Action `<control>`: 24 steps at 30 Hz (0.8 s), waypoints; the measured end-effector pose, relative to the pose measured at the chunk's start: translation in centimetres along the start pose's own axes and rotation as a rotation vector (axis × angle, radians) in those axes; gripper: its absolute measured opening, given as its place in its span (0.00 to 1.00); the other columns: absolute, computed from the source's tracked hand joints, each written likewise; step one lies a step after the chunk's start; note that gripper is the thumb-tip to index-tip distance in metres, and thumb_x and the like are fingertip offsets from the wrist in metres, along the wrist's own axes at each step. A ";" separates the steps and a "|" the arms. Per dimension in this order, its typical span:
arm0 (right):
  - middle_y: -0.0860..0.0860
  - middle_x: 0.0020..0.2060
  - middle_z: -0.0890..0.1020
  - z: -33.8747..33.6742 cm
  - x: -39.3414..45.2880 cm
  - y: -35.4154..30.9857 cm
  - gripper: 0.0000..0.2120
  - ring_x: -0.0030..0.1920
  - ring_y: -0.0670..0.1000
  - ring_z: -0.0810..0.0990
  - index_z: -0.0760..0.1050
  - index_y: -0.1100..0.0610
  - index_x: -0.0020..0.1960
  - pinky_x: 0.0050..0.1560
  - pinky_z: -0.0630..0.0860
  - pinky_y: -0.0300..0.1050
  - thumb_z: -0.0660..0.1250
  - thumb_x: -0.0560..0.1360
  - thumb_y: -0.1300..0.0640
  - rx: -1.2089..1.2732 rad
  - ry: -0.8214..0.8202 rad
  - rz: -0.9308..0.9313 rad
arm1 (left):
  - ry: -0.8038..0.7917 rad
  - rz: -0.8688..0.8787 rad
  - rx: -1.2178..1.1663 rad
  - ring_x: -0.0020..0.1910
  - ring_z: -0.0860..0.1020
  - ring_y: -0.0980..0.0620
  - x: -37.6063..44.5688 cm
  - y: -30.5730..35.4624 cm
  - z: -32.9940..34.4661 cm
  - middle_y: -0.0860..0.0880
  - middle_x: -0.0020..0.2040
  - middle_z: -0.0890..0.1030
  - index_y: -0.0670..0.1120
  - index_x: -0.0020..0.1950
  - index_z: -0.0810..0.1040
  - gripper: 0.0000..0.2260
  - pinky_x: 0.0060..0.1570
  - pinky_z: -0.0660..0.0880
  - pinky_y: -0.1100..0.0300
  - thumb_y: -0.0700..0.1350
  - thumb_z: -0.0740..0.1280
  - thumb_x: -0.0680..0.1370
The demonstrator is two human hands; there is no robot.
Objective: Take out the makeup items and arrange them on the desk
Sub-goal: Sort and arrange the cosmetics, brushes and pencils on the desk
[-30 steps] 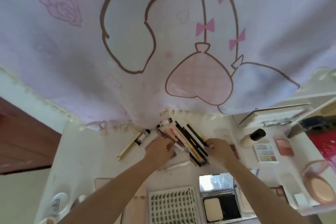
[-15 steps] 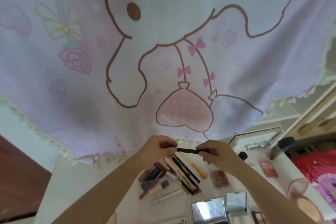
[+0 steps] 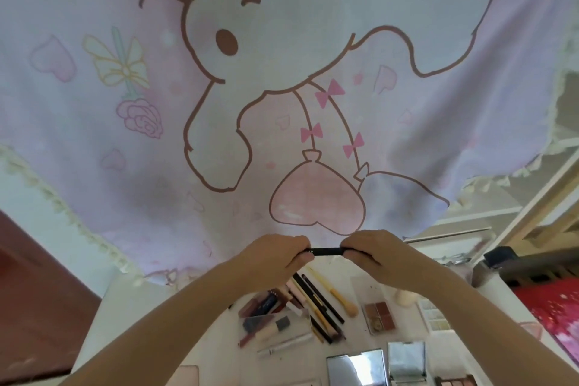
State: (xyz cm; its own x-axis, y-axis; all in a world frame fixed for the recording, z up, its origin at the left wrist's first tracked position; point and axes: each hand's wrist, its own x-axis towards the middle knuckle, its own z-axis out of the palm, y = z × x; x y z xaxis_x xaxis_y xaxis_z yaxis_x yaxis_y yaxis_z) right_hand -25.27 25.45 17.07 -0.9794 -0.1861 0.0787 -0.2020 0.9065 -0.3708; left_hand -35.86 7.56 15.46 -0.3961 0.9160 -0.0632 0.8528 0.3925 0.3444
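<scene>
2 mirrored compacts [image 3: 374, 368] sit nearest me at the bottom edge, square, lids up, glossy. Just beyond, on the white desk [image 3: 125, 310], a clear plastic case [image 3: 275, 324] lies with tubes in it. Beside it I see a bundle of slim pencils and brushes [image 3: 316, 301], fanned diagonally, and a small square brown palette [image 3: 377, 313] to the right. Above the desk, both my hands hold 1 thin black pencil [image 3: 327, 251], smooth and cylindrical. Its long axis runs level, left to right, ends hidden in my fingers. My left hand [image 3: 275, 255] pinches its left end with curled fingers. My right hand [image 3: 374, 255] grips the right end likewise. Farthest off hangs a soft pink cartoon curtain [image 3: 313, 103] with a frilled hem.
</scene>
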 end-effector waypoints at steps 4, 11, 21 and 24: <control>0.51 0.36 0.75 -0.8 -0.8 -0.1 0.12 0.34 0.43 0.68 0.76 0.64 0.51 0.42 0.66 0.27 0.57 0.78 0.59 0.040 0.017 -0.042 | -0.042 0.016 -0.020 0.27 0.65 0.59 0.0 0.7 -0.6 0.55 0.30 0.67 0.51 0.43 0.65 0.08 0.30 0.63 0.67 0.50 0.52 0.81; 0.58 0.35 0.81 -1.4 -1.6 0.3 0.11 0.35 0.52 0.77 0.78 0.66 0.47 0.39 0.66 0.30 0.60 0.75 0.61 -0.021 0.036 -0.045 | -0.138 -0.028 -0.211 0.29 0.65 0.58 0.3 0.3 -1.3 0.54 0.31 0.67 0.53 0.35 0.64 0.14 0.34 0.65 0.67 0.47 0.53 0.81; 0.41 0.29 0.69 -2.4 -1.5 2.1 0.07 0.30 0.39 0.68 0.78 0.65 0.48 0.36 0.66 0.25 0.61 0.75 0.66 0.113 0.230 0.090 | 0.064 -0.150 -0.333 0.30 0.66 0.59 0.0 -2.0 -1.5 0.54 0.31 0.68 0.52 0.34 0.67 0.15 0.35 0.66 0.77 0.44 0.54 0.81; 0.40 0.30 0.70 -2.1 -1.2 2.1 0.08 0.30 0.39 0.69 0.78 0.64 0.50 0.36 0.67 0.25 0.62 0.75 0.65 0.140 0.230 0.109 | 0.062 -0.137 -0.339 0.31 0.66 0.60 -0.2 -2.1 -1.2 0.54 0.31 0.68 0.53 0.34 0.66 0.15 0.36 0.66 0.76 0.44 0.54 0.81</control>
State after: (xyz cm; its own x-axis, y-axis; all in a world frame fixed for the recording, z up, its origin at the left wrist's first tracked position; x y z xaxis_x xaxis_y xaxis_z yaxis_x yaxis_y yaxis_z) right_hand -24.51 28.35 18.20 -0.9724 0.0144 0.2331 -0.1101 0.8520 -0.5118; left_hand -37.98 6.45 15.86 -0.5277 0.8460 -0.0767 0.6334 0.4520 0.6281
